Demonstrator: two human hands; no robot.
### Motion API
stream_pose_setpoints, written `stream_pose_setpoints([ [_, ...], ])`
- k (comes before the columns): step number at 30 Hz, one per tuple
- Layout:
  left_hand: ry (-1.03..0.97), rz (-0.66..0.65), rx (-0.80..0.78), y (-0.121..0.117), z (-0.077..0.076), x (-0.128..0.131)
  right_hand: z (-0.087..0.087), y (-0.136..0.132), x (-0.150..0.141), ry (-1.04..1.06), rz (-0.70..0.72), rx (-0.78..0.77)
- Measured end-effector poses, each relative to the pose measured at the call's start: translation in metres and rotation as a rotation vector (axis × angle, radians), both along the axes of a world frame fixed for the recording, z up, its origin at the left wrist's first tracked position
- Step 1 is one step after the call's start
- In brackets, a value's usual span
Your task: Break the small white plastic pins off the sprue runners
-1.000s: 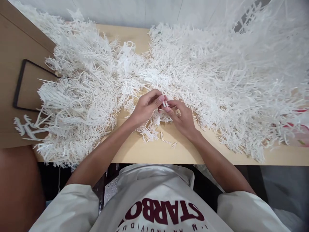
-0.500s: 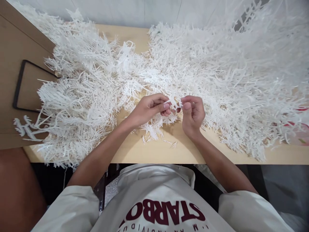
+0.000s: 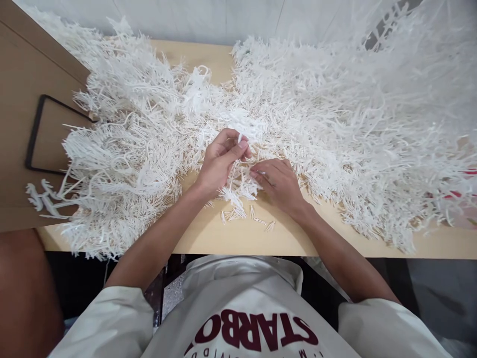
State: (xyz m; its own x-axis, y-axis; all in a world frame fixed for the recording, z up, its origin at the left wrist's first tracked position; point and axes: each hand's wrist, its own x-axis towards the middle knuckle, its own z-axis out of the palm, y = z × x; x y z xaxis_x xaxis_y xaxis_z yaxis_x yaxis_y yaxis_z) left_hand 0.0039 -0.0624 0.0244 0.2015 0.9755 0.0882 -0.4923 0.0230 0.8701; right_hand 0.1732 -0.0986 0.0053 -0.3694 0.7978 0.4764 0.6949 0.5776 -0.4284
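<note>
My left hand [image 3: 223,156] pinches a small white plastic sprig [image 3: 240,137] between thumb and forefinger, its tip poking up above the thumb. Lower and to the right, my right hand [image 3: 278,181] has its fingers bent down over a small heap of white sprigs [image 3: 242,184]. A thin white piece shows by its fingers; whether it is gripped is hard to make out. Large tangled piles of white branching plastic sprigs lie on both sides, the left pile [image 3: 122,149] and the right pile [image 3: 335,114].
A wooden table [image 3: 208,238] carries the piles, with a few loose white bits [image 3: 270,226] near its front edge. At the left stands a brown board [image 3: 22,124] with a black rectangular loop [image 3: 33,132]. A pink-and-white item [image 3: 462,214] lies at the far right.
Both hands were together on a white sprig, then drew apart. My left hand has risen slightly left with a sprig; my right hand has dropped down and left to the small heap.
</note>
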Motion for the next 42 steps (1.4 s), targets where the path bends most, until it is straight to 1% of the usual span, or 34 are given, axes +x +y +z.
stream_pose_setpoints([
  [3,0.063,0.017,0.018,0.000,-0.003,0.001,0.002,0.000,0.002,0.173,-0.095,0.071],
  [6,0.109,0.007,0.019,-0.002,-0.003,0.002,0.005,0.000,0.003,0.291,-0.148,0.116],
  [10,0.084,-0.003,0.014,-0.004,-0.001,0.002,0.008,0.000,0.003,0.339,-0.249,0.102],
  [12,0.078,-0.006,0.001,-0.004,-0.001,0.001,0.010,0.000,0.004,0.343,-0.267,0.067],
  [14,0.071,-0.031,-0.011,-0.004,-0.001,0.001,0.012,0.000,0.005,0.355,-0.249,0.032],
  [18,0.031,-0.103,-0.027,-0.005,-0.002,0.002,0.014,-0.002,0.003,0.336,-0.159,-0.072],
  [22,-0.008,-0.224,-0.045,-0.008,0.001,0.002,0.012,-0.001,0.002,0.199,-0.063,-0.164],
  [24,-0.035,-0.237,-0.057,-0.009,0.004,0.002,0.011,0.000,0.004,0.107,-0.023,-0.181],
  [27,-0.066,-0.185,-0.067,-0.009,0.007,0.001,0.009,0.001,0.006,-0.040,0.023,-0.165],
  [30,-0.043,-0.120,-0.012,-0.007,0.010,-0.001,0.006,0.002,0.008,-0.121,0.043,-0.099],
  [32,0.011,-0.044,0.053,-0.004,0.012,-0.005,0.003,0.003,0.008,-0.081,0.007,-0.033],
  [34,0.088,0.013,0.122,-0.001,0.014,-0.009,0.002,0.003,0.007,0.014,-0.058,0.017],
  [37,0.222,0.041,0.229,0.001,0.017,-0.014,0.005,0.004,0.008,0.127,-0.189,0.073],
  [39,0.319,0.063,0.265,-0.001,0.016,-0.013,0.009,0.003,0.010,0.171,-0.269,0.116],
  [40,0.359,0.086,0.268,-0.003,0.016,-0.012,0.011,0.002,0.010,0.192,-0.271,0.132],
  [41,0.389,0.111,0.260,-0.005,0.014,-0.009,0.012,0.001,0.011,0.207,-0.229,0.129],
  [42,0.407,0.137,0.250,-0.008,0.012,-0.006,0.013,0.000,0.011,0.210,-0.148,0.113],
])
